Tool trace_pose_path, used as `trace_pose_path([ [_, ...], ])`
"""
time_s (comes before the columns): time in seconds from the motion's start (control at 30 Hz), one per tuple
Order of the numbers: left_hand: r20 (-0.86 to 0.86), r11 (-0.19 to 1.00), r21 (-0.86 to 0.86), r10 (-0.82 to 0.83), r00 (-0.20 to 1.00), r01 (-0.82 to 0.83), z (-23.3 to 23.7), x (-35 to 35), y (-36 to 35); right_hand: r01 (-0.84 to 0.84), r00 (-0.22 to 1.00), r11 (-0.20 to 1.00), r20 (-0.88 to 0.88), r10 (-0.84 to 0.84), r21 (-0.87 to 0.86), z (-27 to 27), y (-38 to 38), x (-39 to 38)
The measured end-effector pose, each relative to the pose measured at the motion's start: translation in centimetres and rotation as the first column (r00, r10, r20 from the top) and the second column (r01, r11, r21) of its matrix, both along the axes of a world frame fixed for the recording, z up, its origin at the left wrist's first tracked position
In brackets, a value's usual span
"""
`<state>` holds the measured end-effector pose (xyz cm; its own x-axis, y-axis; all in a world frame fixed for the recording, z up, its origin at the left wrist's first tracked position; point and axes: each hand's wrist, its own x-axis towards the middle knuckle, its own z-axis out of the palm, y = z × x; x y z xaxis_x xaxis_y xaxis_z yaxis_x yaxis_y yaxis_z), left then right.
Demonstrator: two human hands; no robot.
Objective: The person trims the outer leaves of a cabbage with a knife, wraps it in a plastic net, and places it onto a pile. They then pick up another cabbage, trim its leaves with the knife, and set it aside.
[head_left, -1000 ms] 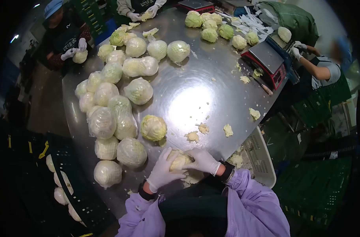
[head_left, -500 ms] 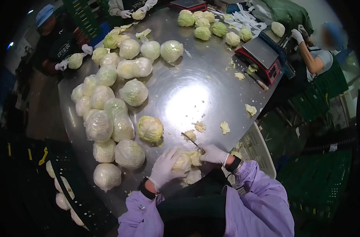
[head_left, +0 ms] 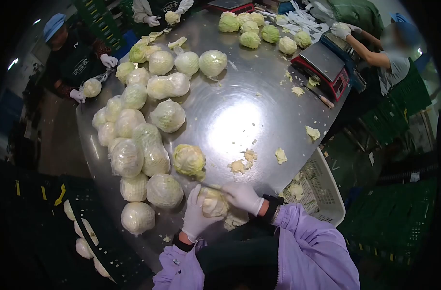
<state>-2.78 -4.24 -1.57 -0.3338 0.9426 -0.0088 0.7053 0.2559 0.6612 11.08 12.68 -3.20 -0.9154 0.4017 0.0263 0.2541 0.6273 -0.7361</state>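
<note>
My left hand (head_left: 195, 218), in a white glove, grips a trimmed pale cabbage (head_left: 214, 203) from its left side at the near table edge. My right hand (head_left: 244, 197), gloved too, is closed around a knife (head_left: 209, 185) whose thin blade points left across the cabbage's top. The knife's handle is hidden in the fist. Loose cut leaves (head_left: 236, 218) lie below the right hand. Just beyond my left hand sits an unwrapped yellowish cabbage (head_left: 189, 159), and left of that hand is a film-wrapped cabbage (head_left: 164, 191).
Many wrapped cabbages cover the left of the metal table (head_left: 264, 174). Leaf scraps (head_left: 237, 167) lie ahead. A white basket (head_left: 337, 203) with leaves stands at right, near a red scale (head_left: 322, 63) and another knife (head_left: 321, 97). A dark crate (head_left: 92, 232) is at left. Three co-workers stand around.
My right hand has moved left with the knife, bringing the blade over the cabbage. My left hand has turned more upright along the cabbage's side. A scrap has joined the leaves ahead.
</note>
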Motion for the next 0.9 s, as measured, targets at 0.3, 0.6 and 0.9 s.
trace_pose_path([
  [0.3,0.132,0.998,0.053,-0.044,0.99,0.037,0.0,-1.9,0.4,-0.031,0.997,0.988,0.068,0.041,-0.152,0.4,0.4,1.4],
  [0.6,0.13,0.988,0.127,-0.101,0.986,0.085,-0.8,-2.9,1.5,0.045,0.999,0.946,0.017,-0.041,-0.321,0.4,-0.1,0.8],
  [0.9,0.087,0.994,0.084,-0.072,0.994,0.064,-0.4,-2.2,1.6,0.067,0.992,0.936,-0.075,-0.099,-0.347,-2.0,-0.7,2.1],
])
